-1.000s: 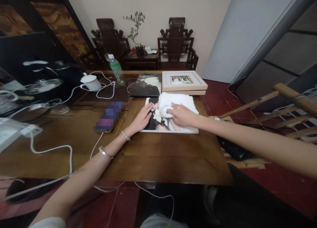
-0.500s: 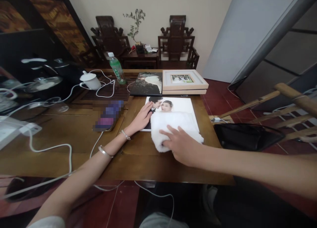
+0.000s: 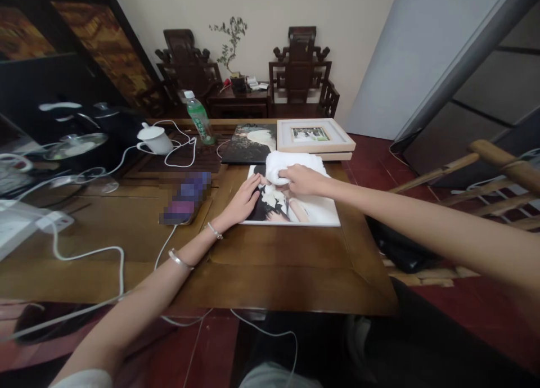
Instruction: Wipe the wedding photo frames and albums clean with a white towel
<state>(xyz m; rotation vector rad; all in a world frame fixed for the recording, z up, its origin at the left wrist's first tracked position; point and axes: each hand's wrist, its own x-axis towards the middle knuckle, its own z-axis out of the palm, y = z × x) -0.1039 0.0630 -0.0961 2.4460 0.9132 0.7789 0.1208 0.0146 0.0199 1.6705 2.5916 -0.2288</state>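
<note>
A photo panel [image 3: 276, 208] showing a couple lies flat on the wooden table. My left hand [image 3: 242, 201] rests on its left edge with the fingers stretched out flat. On the panel's far part lies a folded white towel [image 3: 295, 162], which covers the upper area of the picture. My right hand [image 3: 304, 180] grips the near side of the towel, fingers curled into the cloth. Just beyond the panel are a dark photo panel [image 3: 253, 142] and a light wood picture frame [image 3: 312, 135] stacked on another.
On the left stand a green-labelled bottle [image 3: 198, 118], a white lidded cup [image 3: 155, 139], a phone [image 3: 188, 197], a pot [image 3: 78, 149] and white cables. Wooden rails [image 3: 502, 191] are at the right, and dark chairs stand behind.
My right hand and the towel have moved away from me, from the panel's near edge to its far part, uncovering the lower picture. My left hand has stayed in place.
</note>
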